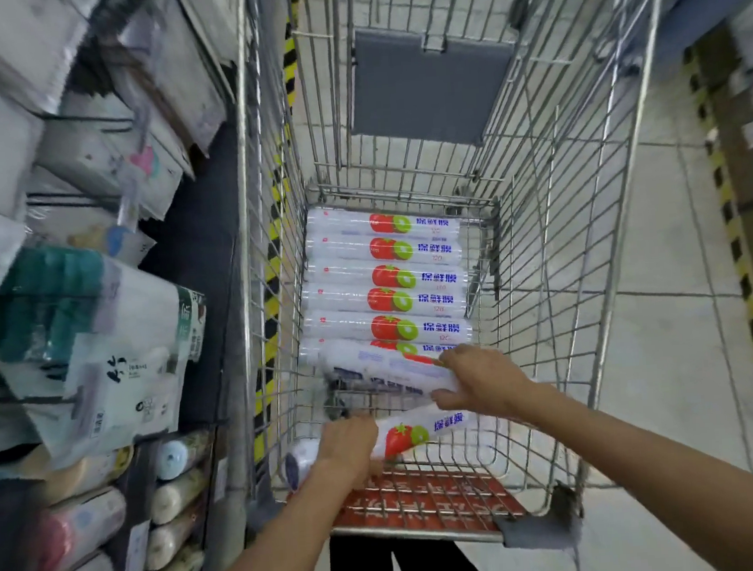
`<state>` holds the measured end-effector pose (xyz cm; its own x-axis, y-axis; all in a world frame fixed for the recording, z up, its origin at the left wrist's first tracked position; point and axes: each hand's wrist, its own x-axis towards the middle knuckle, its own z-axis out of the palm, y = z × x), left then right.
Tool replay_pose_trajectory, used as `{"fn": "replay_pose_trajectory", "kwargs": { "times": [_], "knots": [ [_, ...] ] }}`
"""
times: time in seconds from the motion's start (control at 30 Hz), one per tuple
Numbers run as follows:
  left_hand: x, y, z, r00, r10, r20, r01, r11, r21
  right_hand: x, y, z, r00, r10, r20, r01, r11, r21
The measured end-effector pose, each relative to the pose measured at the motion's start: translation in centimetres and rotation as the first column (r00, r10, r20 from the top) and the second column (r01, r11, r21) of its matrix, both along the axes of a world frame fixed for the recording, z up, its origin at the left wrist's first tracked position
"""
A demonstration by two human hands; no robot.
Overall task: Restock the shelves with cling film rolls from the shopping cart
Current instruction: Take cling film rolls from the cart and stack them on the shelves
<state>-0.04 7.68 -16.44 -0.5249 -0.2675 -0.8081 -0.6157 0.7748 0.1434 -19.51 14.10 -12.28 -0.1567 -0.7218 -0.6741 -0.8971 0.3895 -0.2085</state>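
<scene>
Inside a silver wire shopping cart (586, 223), a row of white cling film rolls w/ tomato-and-kiwi labels (387, 277) lies side by side. Left hand (349, 445) wraps around a nearer labelled roll (422, 432); right hand (481, 380) clasps the end of a blurred white roll (386, 370).

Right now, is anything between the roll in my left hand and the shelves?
Yes: the cart's wire side stands between the roll your left hand grips and the shelves; it probably has to go over the rim.

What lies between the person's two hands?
Head view: the labelled end of the lower roll, which the left hand grips; the right hand grips the upper roll.
</scene>
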Motion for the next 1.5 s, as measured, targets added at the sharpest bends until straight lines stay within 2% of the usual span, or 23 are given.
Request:
{"fn": "replay_pose_trajectory", "kwargs": {
  "times": [0.03, 0.1, 0.17, 0.23, 0.37, 0.43, 0.5, 0.57, 0.7, 0.8, 0.93, 1.13, 1.2, 1.3, 1.33, 1.4, 1.5],
  "knots": [
    [0.4, -0.4, 0.9, 0.997, 0.071, -0.006, -0.072, 0.997, -0.007, -0.4, 0.2, 2.0, 0.997, -0.068, 0.032, 0.069, 0.997, -0.022],
    [1.2, -1.2, 2.9, 0.963, 0.26, -0.076, -0.259, 0.966, 0.025, -1.1, 0.9, 6.0, 0.943, -0.273, 0.191, 0.29, 0.954, -0.068],
    [1.4, -1.8, 5.1, 0.879, 0.444, -0.173, -0.431, 0.895, 0.113, -1.1, 1.5, 10.0, 0.825, -0.433, 0.363, 0.492, 0.867, -0.084],
    [0.8, -2.2, 7.9, 0.773, 0.578, -0.261, -0.551, 0.816, 0.175, -0.7, 2.1, 13.1, 0.709, -0.508, 0.49, 0.625, 0.774, -0.103],
    [-0.3, -2.6, 13.3, 0.437, 0.815, -0.382, -0.706, 0.573, 0.415, 0.7, 3.0, 17.9, 0.496, -0.514, 0.7, 0.784, 0.611, -0.107],
    [-0.3, -2.7, 16.2, 0.238, 0.897, -0.372, -0.72, 0.42, 0.553, 1.1, 3.2, 20.0, 0.433, -0.478, 0.764, 0.81, 0.578, -0.098],
    [0.3, -2.5, 18.9, 0.056, 0.948, -0.314, -0.674, 0.268, 0.688, 1.4, 3.3, 21.5, 0.39, -0.448, 0.804, 0.825, 0.559, -0.088],
    [1.3, -1.9, 21.8, -0.075, 0.952, -0.296, -0.628, 0.185, 0.756, 1.9, 3.0, 22.9, 0.38, -0.412, 0.828, 0.814, 0.573, -0.088],
    [4.0, 0.1, 27.4, -0.317, 0.877, -0.361, -0.577, 0.124, 0.808, 3.7, 1.8, 26.2, 0.442, -0.265, 0.857, 0.712, 0.684, -0.156],
    [7.0, 2.1, 31.6, -0.463, 0.779, -0.422, -0.559, 0.112, 0.822, 6.3, 0.5, 28.6, 0.404, -0.165, 0.9, 0.634, 0.759, -0.145],
    [12.2, 5.2, 36.0, -0.57, 0.619, -0.54, -0.627, 0.097, 0.773, 11.3, -0.2, 31.6, 0.365, -0.026, 0.931, 0.518, 0.836, -0.18],
    [19.8, 11.7, 39.7, -0.654, 0.406, -0.638, -0.715, -0.056, 0.697, 19.8, 0.5, 34.4, 0.283, 0.113, 0.952, 0.362, 0.907, -0.216],
    [22.3, 14.0, 40.4, -0.67, 0.336, -0.662, -0.721, -0.08, 0.689, 22.7, 0.7, 34.7, 0.277, 0.141, 0.95, 0.321, 0.919, -0.23],
    [26.2, 17.5, 41.2, -0.686, 0.243, -0.685, -0.722, -0.119, 0.681, 27.3, 1.9, 35.1, 0.206, 0.169, 0.964, 0.22, 0.952, -0.214],
    [27.7, 18.6, 41.4, -0.687, 0.227, -0.69, -0.724, -0.138, 0.676, 28.9, 2.6, 35.1, 0.19, 0.208, 0.96, 0.18, 0.953, -0.242],
    [30.8, 21.0, 41.3, -0.678, 0.205, -0.706, -0.735, -0.184, 0.652, 32.1, 4.0, 35.0, 0.223, 0.268, 0.937, 0.151, 0.94, -0.305],
    [35.5, 24.4, 40.4, -0.652, 0.2, -0.731, -0.755, -0.248, 0.606, 36.9, 6.7, 35.2, 0.173, 0.259, 0.95, 0.095, 0.956, -0.278]
  ]
}}
